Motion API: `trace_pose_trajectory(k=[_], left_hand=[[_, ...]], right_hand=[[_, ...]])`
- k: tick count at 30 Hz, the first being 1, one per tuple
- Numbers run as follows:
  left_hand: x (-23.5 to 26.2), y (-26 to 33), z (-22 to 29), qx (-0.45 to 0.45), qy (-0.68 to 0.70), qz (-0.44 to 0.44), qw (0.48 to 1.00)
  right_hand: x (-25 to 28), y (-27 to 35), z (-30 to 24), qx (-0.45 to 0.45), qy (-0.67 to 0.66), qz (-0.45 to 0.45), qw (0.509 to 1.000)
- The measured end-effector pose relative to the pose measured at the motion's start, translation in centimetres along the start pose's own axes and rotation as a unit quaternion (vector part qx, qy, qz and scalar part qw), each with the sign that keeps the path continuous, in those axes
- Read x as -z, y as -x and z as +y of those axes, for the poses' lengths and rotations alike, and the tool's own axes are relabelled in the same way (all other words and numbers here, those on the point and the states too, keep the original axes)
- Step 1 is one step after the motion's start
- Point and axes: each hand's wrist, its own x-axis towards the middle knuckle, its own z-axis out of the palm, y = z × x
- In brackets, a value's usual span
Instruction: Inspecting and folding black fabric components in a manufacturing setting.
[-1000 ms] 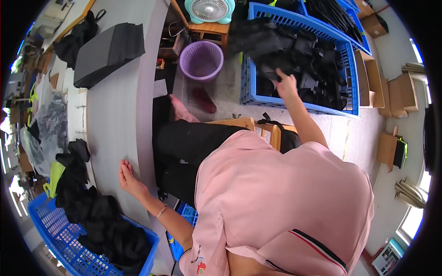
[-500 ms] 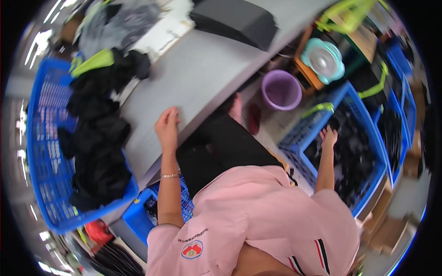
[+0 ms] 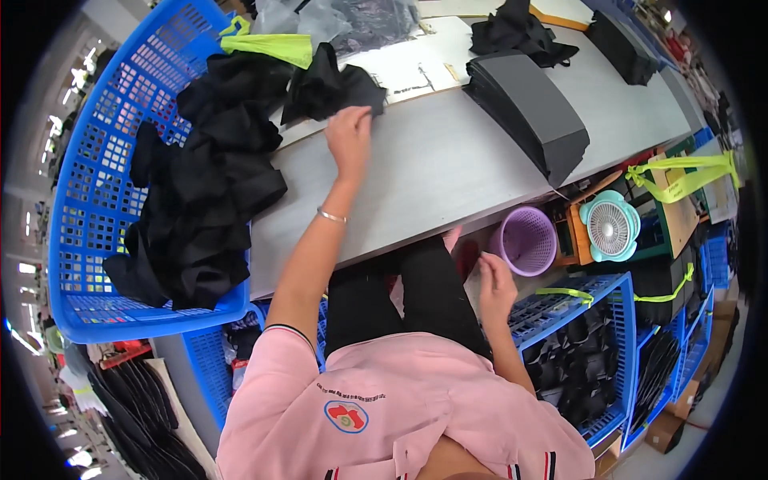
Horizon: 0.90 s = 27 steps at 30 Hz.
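My left hand (image 3: 350, 142) reaches over the grey table, its fingers bent and closed at the edge of a black fabric piece (image 3: 328, 86). That piece lies at the near end of a heap of black fabric (image 3: 212, 176), which spills out of a tilted blue plastic basket (image 3: 86, 200) on the left. My right hand (image 3: 498, 290) hovers beside my right thigh, fingers loosely bent and apart, with nothing visible in them. Near it is a blue crate (image 3: 624, 352) holding many black pieces (image 3: 572, 364).
A stack of black sheets (image 3: 528, 112) lies on the grey table (image 3: 416, 176), with more black fabric (image 3: 520, 36) behind. Right of my legs stand a purple bin (image 3: 528, 240) and a turquoise fan (image 3: 612, 226). Yellow-green strips (image 3: 688, 172) hang at the right.
My view has turned. My right hand has left the blue crate and come in toward my lap. My left hand has moved from the table's near edge to the black fabric.
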Motion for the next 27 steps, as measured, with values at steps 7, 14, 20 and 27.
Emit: trace_pose_trajectory(k=[7, 14, 20, 27], left_hand=[[6.1, 7.9, 11.1, -0.005, 0.103, -0.092, 0.99], [10.7, 8.2, 13.1, 0.102, 0.193, -0.086, 0.972], [12.1, 9.2, 14.0, 0.058, 0.246, -0.162, 0.954], [13.5, 12.2, 15.9, 0.05, 0.281, -0.254, 0.924]], right_hand=[[-7.1, -6.8, -7.2, 0.226, -0.017, -0.106, 0.968], [-10.4, -9.6, -9.1, 0.24, -0.033, -0.114, 0.964], [-9.5, -8.7, -6.7, 0.053, -0.187, -0.346, 0.918], [-9.8, -7.8, -5.6, -0.372, -0.609, -0.328, 0.619]])
